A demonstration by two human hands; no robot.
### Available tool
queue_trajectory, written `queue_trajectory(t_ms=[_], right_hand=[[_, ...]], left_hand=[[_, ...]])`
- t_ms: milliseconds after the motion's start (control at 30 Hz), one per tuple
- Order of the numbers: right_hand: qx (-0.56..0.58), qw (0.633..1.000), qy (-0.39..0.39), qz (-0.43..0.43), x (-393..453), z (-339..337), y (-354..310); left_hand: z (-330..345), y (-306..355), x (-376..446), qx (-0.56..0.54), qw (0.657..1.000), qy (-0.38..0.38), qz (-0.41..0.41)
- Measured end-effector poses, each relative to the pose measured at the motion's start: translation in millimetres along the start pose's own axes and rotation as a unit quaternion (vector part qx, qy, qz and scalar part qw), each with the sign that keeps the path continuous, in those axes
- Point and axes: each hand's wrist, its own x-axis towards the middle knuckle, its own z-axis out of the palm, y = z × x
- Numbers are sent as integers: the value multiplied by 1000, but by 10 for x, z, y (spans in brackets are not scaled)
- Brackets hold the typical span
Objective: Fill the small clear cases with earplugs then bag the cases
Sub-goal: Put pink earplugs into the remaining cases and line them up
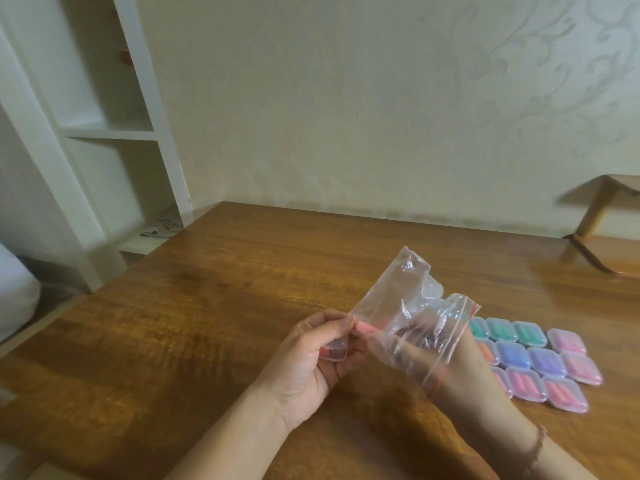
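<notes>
Left hand pinched a clear case at the zip bag mouth; right hand sat inside the bag, its grip unclear; spread the mouth wide and slide the case in flat.

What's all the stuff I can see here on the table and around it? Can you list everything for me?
Zip bag: one, clear with a red strip at the mouth, held up over the table between both hands.
Small case: one, clear, in the left hand beside the bag.
Filled cases: about a dozen showing, some hidden behind the bag; green, orange, blue, purple, pink and red inside; laid in rows at the right of the table.
Table: one, brown wood.
Shelf unit: one, white, at the left by the wall.
Wooden stand: one, light brown, far right.
Left hand: fingers curled round the small case, pinching the bag's edge.
Right hand: inside the bag.
</notes>
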Motion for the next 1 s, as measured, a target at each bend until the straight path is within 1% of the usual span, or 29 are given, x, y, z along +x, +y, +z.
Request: queue_trajectory(t_ms=[67, 100, 200, 267, 367, 433, 567, 633, 700, 767, 833, 900, 1000], right_hand=[[66, 998, 8, 11, 43, 11, 23], [68, 998, 7, 8, 49, -1, 26], [-24, 997, 75, 9, 33, -49, -106], [-34, 993, 111, 17, 31, -147, -132], [-85, 985, 145, 34, 81, -274, -85], [-101, 984, 143, 34, 79, -292, -67], [-181, 972, 149, 16, 83, -242, -8], [-237, 959, 154, -4, 96, -202, 33], [-268, 950, 161, -5, 93, -168, 45], [-295, 941, 166, -3, 88, -147, 45], [-335, 925, 181, 4, 89, -143, 59], [-379, 907, 180, 21, 99, -133, 86], [-467, 868, 167, 39, 122, -106, 148]], left_hand=[[-24, -6, 15, -8, 1000, 18, -3], [-39, -9, 25, -12, 999, 30, -3], [-85, 4, 49, -15, 997, 76, 5], [-118, 16, 69, 4, 994, 111, 17], [-165, 19, 104, 38, 984, 170, 38], [-186, 24, 118, 45, 977, 203, 51], [-227, 63, 134, 32, 962, 264, 67], [-234, 98, 135, -3, 955, 289, 63], [-231, 135, 133, -57, 947, 308, 66], [-225, 169, 118, -117, 940, 312, 79], [-213, 200, 97, -175, 932, 305, 88], [-198, 216, 77, -227, 929, 280, 89], [-184, 227, 56, -269, 932, 228, 83]])
